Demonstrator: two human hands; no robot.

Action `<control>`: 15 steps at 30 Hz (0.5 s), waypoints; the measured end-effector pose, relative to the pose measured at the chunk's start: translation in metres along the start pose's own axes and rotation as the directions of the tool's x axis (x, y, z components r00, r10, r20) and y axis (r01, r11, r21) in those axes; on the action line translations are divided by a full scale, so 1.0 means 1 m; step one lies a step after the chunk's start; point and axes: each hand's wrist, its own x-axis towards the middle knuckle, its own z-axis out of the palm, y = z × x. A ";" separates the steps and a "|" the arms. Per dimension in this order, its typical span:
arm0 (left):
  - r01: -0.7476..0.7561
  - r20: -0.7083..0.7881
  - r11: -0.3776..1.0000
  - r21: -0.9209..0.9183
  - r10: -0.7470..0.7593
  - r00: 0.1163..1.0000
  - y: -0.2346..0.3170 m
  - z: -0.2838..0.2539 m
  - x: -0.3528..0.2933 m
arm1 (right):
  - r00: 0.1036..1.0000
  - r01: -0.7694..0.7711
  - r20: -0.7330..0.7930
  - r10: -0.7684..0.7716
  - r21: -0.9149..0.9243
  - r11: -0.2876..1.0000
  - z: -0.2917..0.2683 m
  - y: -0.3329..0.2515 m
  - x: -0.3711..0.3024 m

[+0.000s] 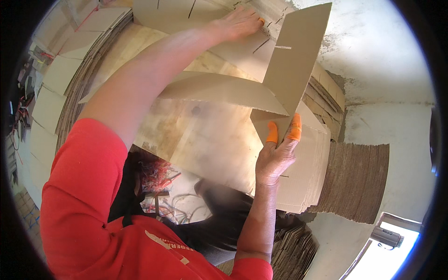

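Note:
My right hand (276, 158), with orange finger covers on two digits, pinches the lower end of a long brown cardboard piece (298, 51) that stands tilted and has a pale slot across it. Another cardboard strip (219, 87) runs leftward from it on edge, over the wooden table (200, 144). At the far side my left hand (240, 23) reaches out over slotted cardboard sheets (205, 14), its fingers stretched out against them. An orange cover shows on one of its fingertips.
A tall stack of cardboard sheets (88, 70) lines the left. On the right are a stack of pale cardboard (303, 163) and a brown stack with ragged edges (354, 182). Further cardboard (291, 249) lies below, and red strands (158, 175) lie beneath the table. A white wall (387, 60) bounds the right.

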 end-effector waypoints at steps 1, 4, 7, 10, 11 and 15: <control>0.003 0.007 1.000 0.016 -0.003 1.000 0.002 0.000 0.002 | 1.000 0.005 0.000 -0.005 0.003 1.000 0.000 0.002 -0.001; -0.003 0.014 1.000 -0.015 0.004 1.000 -0.005 0.002 0.005 | 0.998 0.056 -0.034 -0.056 -0.013 0.998 0.001 0.001 -0.001; -0.080 -0.071 0.997 -0.004 0.079 0.994 -0.015 0.001 0.002 | 0.993 0.094 -0.068 -0.094 0.003 0.996 0.003 0.003 -0.002; -0.160 -0.046 0.987 0.026 0.161 0.986 -0.007 -0.014 0.000 | 0.971 0.196 -0.143 -0.191 0.019 0.981 0.004 0.008 -0.003; -0.175 -0.011 0.984 0.035 0.175 0.984 -0.006 -0.018 -0.002 | 0.984 0.146 -0.106 -0.143 0.019 0.989 0.002 0.005 -0.003; -0.059 -0.009 0.978 -0.201 0.058 0.998 -0.001 -0.018 -0.007 | 0.999 -0.034 0.036 0.033 0.043 0.998 -0.005 0.000 -0.004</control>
